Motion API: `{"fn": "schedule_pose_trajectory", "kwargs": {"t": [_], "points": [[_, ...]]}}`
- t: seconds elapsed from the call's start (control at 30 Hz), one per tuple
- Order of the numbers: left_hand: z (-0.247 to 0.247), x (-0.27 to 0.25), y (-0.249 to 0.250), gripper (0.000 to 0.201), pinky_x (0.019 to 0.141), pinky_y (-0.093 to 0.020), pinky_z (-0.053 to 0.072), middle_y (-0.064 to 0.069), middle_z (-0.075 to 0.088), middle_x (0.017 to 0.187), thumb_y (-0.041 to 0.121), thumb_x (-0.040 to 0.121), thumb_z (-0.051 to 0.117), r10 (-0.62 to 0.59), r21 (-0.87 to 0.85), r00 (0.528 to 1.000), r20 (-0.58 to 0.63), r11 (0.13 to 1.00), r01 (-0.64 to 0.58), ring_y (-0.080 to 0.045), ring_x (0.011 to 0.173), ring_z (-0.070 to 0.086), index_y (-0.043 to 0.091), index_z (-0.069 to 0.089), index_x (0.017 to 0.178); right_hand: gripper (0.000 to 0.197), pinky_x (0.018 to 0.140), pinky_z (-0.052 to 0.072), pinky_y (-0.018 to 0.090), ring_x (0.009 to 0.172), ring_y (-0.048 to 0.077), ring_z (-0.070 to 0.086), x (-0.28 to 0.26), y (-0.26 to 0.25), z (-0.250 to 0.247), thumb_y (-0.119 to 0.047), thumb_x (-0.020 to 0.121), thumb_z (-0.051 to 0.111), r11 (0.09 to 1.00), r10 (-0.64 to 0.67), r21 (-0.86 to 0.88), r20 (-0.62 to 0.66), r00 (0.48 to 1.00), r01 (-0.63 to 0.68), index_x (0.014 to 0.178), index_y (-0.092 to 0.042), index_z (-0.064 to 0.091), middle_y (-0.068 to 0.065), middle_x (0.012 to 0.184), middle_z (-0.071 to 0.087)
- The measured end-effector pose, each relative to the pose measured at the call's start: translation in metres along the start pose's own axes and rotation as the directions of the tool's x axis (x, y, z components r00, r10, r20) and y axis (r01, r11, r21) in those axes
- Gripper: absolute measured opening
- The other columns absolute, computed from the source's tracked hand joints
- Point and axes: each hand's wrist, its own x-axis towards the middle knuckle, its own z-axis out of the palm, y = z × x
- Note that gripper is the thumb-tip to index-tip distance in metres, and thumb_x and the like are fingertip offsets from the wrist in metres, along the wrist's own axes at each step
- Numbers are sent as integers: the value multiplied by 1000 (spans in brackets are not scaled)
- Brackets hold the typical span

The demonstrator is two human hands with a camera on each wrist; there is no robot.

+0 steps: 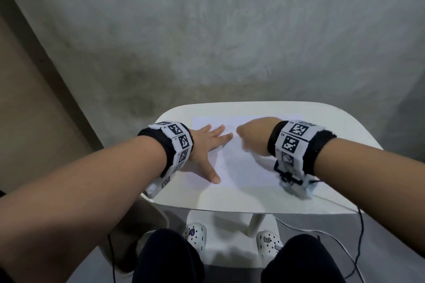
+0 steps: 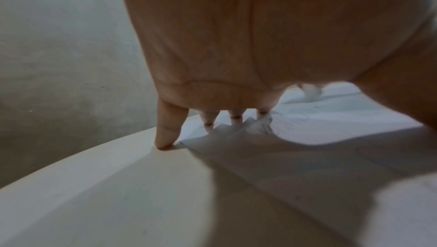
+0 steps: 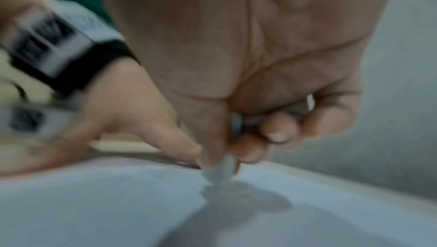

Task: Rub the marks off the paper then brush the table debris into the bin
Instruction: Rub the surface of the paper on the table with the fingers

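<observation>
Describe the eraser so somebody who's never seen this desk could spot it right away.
Start at the small white table and the sheet of paper on it. The left hand lies flat on the sheet; the right hand beside it is curled. The eraser is the small pale piece pinched in those curled fingertips, touching the paper.

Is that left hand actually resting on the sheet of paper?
Touching. The head view shows the left hand spread flat on the paper; the left wrist view shows fingertips pressing it.

place: you're in a bare, unfinished-looking room, prob. home/utility
walls: raw grey concrete wall (image 1: 207, 30)
furniture: small white plastic table (image 1: 241, 200), grey floor (image 1: 391, 232)
</observation>
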Motion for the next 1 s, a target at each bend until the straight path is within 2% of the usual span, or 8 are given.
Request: {"fn": "schedule_pose_trajectory", "kwargs": {"t": [0.07,0.2,0.3,0.4,0.6,0.73,0.83,1.0], "points": [[1,1,-1,130,115,-66,7,16,-32,156,78,62,67,-9,7,1000,0,1000,9,-20,148,-22,45,-25,147,11,75,43,30,85,21,54,8,18,3,-16,92,47,980,61,191,-69,996,-46,99,-18,55,0,94,61],[-2,-1,1,129,115,-66,6,16,-32,156,76,65,69,-4,1,1000,9,1000,4,-20,148,-23,44,-25,147,18,66,40,22,67,6,51,7,32,3,-26,94,52,893,40,450,-101,994,10,104,-18,65,-11,73,55],[-2,-2,1,128,116,-65,6,16,-32,157,75,65,69,-11,-1,1000,4,1000,11,-19,148,-23,45,-25,147,22,78,38,26,82,14,53,6,32,4,-33,97,48,914,51,406,-77,996,-16,105,-18,62,-10,83,57],[0,0,0,129,115,-66,6,16,-32,156,77,64,67,-8,7,1000,2,1000,8,-20,148,-23,44,-25,147,29,87,39,28,110,23,55,5,22,3,-24,96,48,970,36,243,-98,995,-11,124,-17,54,0,116,62],[1,2,-1,130,115,-66,6,16,-32,156,78,63,68,-8,3,1000,-5,1000,8,-21,148,-23,44,-25,147,27,79,43,32,94,26,57,1,6,3,-19,96,45,998,48,51,-8,999,-48,120,-8,51,9,118,63],[4,3,1,131,117,-63,5,16,-30,157,75,62,72,-15,-14,999,-32,1000,15,-21,148,-22,44,-22,149,44,101,37,33,129,25,46,-14,-32,8,-18,99,45,995,-90,-32,71,993,92,142,-10,38,11,144,45],[3,4,0,130,117,-63,7,16,-30,157,77,59,71,-12,-24,999,-39,1000,11,-20,148,-21,46,-18,149,36,89,42,34,111,28,56,-2,-33,3,-21,97,49,993,-115,12,50,992,114,131,-10,51,10,130,58],[1,-1,3,129,116,-64,8,15,-31,157,74,61,73,-26,-21,999,-36,999,25,-19,148,-20,45,-15,150,36,78,40,33,108,31,58,-3,-35,2,-19,96,50,995,-100,31,13,995,100,131,-10,52,11,119,61]]}}
